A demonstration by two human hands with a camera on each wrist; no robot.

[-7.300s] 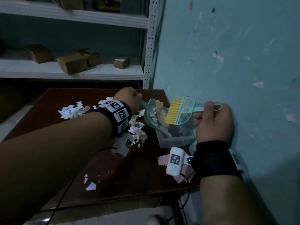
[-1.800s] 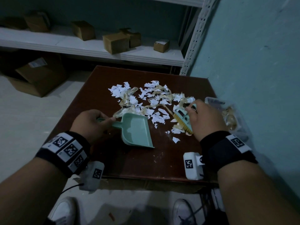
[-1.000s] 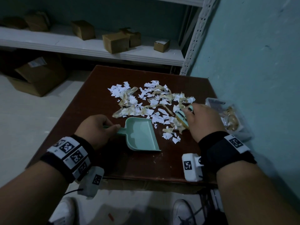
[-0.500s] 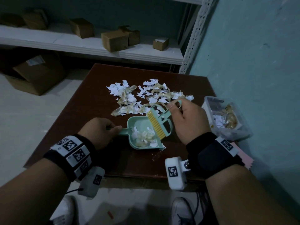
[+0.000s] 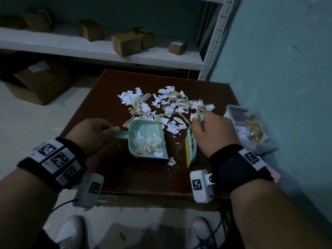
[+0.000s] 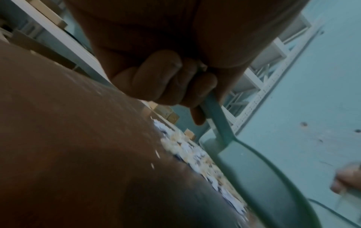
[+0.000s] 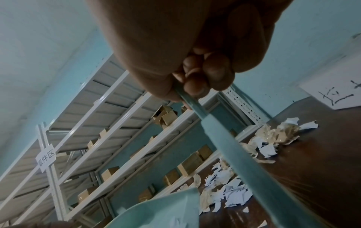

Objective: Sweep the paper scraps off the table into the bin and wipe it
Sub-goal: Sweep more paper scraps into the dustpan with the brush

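Note:
White and tan paper scraps (image 5: 167,105) lie in a heap on the brown table (image 5: 143,178). My left hand (image 5: 93,133) grips the handle of a mint dustpan (image 5: 149,139) holding several scraps; the fingers (image 6: 168,86) curl round the handle (image 6: 216,117). My right hand (image 5: 212,133) grips a mint brush (image 5: 190,148) with yellow bristles, held just right of the pan's mouth. In the right wrist view the brush handle (image 7: 234,151) runs down from the curled fingers (image 7: 207,74). A clear plastic bin (image 5: 255,130) with scraps inside sits at the table's right edge by the wall.
A teal wall (image 5: 287,87) closes the right side. White metal shelving (image 5: 107,49) with small cardboard boxes stands behind the table. A large carton (image 5: 41,81) sits on the floor at left. A pink cloth (image 5: 274,175) shows beside my right wrist. My shoes (image 5: 70,230) are below.
The brush has lifted out of the dustpan and swung right, now beside the pan's mouth. The pan, now holding scraps, has shifted slightly toward the heap.

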